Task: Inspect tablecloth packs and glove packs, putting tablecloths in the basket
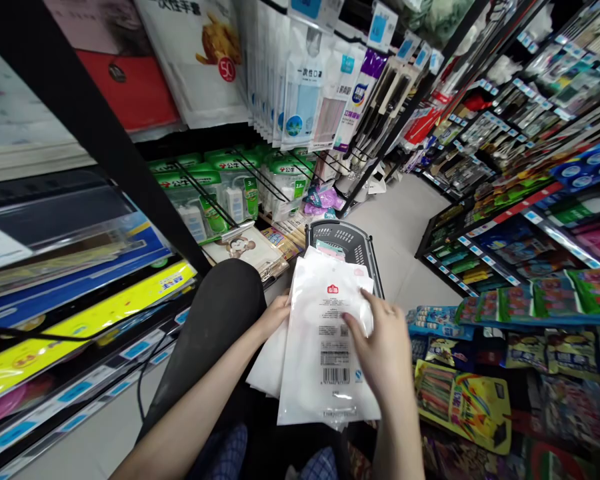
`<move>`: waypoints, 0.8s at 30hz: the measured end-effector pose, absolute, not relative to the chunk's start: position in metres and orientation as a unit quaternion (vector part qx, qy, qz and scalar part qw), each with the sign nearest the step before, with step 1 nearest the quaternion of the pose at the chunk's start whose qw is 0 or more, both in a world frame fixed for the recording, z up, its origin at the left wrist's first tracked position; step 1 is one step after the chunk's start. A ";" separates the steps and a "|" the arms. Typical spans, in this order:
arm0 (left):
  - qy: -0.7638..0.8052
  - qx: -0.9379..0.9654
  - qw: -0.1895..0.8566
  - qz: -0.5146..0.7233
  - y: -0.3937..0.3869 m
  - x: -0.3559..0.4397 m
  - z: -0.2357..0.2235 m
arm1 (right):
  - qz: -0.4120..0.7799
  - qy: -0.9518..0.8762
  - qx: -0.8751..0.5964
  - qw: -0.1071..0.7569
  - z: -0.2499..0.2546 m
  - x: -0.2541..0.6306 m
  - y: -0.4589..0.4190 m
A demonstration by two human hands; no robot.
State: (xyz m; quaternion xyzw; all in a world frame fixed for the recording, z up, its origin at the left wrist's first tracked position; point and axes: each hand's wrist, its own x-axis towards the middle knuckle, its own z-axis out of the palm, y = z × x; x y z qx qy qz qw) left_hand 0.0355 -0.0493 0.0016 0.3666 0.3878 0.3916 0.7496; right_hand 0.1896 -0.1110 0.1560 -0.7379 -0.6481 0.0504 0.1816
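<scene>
I hold a small stack of flat white plastic packets (325, 333) between both hands, low in a shop aisle. The top packet shows a red logo, printed text and a barcode. My left hand (275, 315) grips the stack's left edge from beneath, fingers mostly hidden. My right hand (383, 343) lies on the right side, thumb and fingers pressed on the top packet. Just beyond the packets stands a dark grey shopping basket (347, 241) with some goods in it. My knee in dark trousers (220, 313) rises at the left.
Shelves with price tags run along the left, with green-boxed goods (230, 187) and hanging white packets (300, 80) on pegs. Colourful packets (530, 307) fill the low shelves on the right. A grey floor aisle (410, 213) runs ahead past the basket.
</scene>
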 end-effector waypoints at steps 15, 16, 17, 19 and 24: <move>0.391 0.213 0.799 0.404 -0.054 0.042 0.009 | 0.126 -0.473 -0.861 0.140 0.115 0.203 -0.178; 0.386 0.202 0.803 0.408 -0.054 0.041 0.010 | 0.127 -0.473 -0.860 0.141 0.115 0.201 -0.178; 0.379 0.199 0.806 0.408 -0.054 0.040 0.011 | 0.128 -0.474 -0.859 0.142 0.114 0.201 -0.178; 0.374 0.216 0.811 0.395 -0.054 0.038 0.015 | 0.136 -0.475 -0.858 0.143 0.113 0.201 -0.178; 0.389 0.274 0.823 0.309 -0.052 0.031 0.023 | 0.164 -0.479 -0.848 0.156 0.113 0.210 -0.176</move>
